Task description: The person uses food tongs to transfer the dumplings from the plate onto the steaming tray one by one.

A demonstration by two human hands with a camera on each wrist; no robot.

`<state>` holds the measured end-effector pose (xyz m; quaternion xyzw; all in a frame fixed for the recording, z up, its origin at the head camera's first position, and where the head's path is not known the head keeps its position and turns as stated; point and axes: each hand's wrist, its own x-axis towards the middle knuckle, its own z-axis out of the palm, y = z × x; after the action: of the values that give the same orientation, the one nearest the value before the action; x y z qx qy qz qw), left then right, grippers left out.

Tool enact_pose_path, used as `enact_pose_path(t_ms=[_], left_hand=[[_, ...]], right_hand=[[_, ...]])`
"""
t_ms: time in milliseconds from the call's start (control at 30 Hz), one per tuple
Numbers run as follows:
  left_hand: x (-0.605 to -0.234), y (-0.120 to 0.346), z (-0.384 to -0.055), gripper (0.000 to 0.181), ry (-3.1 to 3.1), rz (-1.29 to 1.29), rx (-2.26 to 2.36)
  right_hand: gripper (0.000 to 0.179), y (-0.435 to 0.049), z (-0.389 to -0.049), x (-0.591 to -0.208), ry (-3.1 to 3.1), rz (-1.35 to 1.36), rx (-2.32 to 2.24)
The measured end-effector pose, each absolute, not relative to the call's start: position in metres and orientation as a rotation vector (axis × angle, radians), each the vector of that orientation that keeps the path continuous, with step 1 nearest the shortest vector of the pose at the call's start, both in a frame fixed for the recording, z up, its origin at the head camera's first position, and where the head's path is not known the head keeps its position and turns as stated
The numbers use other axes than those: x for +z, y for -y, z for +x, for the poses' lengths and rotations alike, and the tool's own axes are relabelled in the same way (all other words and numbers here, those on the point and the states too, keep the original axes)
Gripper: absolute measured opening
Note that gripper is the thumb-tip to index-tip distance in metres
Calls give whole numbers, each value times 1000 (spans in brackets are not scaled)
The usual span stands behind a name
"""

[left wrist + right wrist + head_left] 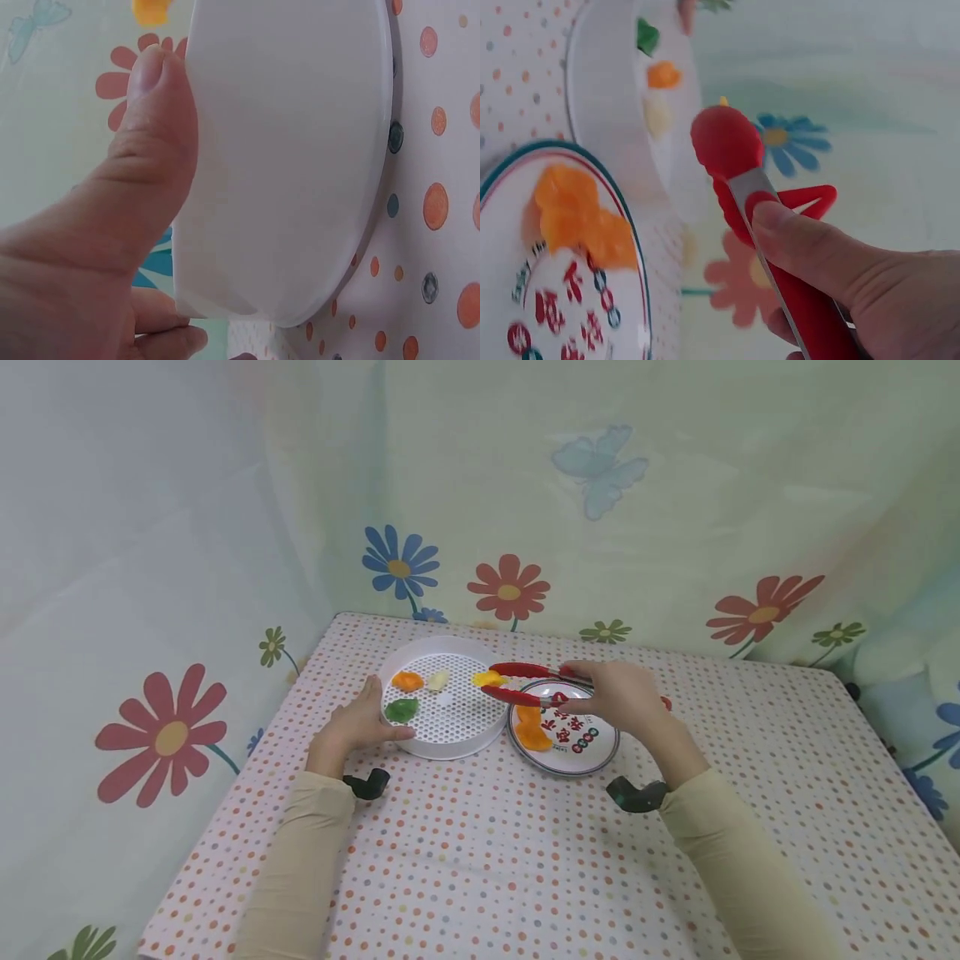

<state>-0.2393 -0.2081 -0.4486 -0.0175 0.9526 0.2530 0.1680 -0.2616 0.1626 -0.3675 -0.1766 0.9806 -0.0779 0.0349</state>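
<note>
My left hand (358, 722) holds the side of a round white perforated tray (442, 748), thumb along its near rim and fingers at the left. Inside lie an orange piece (407, 682), a pale piece (438, 681) and a green leafy-looking piece (401, 710). With my right hand (626, 697) I grip red-tipped tongs (517, 697), thumb pressed on one arm in the right wrist view. Their tips pinch a yellow piece (489, 678) above the tray's right part. What food the pieces are is unclear.
Right of the tray stands a white plate (581, 758) with red lettering, bearing orange pieces (531, 731) on its left side. A dotted cloth (480, 860) covers the table. A flower-printed curtain (637, 552) rises behind.
</note>
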Motion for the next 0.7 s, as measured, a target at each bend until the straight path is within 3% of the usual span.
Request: enact_pose_path(t_ms=[267, 700], left_hand=[[-449, 200, -242, 128, -2704, -93, 707], [-446, 206, -239, 126, -2716, -115, 704]], right_hand=[[66, -105, -272, -379, -2985, -727, -146], [64, -60, -276, -393, -2953, -715, -117]])
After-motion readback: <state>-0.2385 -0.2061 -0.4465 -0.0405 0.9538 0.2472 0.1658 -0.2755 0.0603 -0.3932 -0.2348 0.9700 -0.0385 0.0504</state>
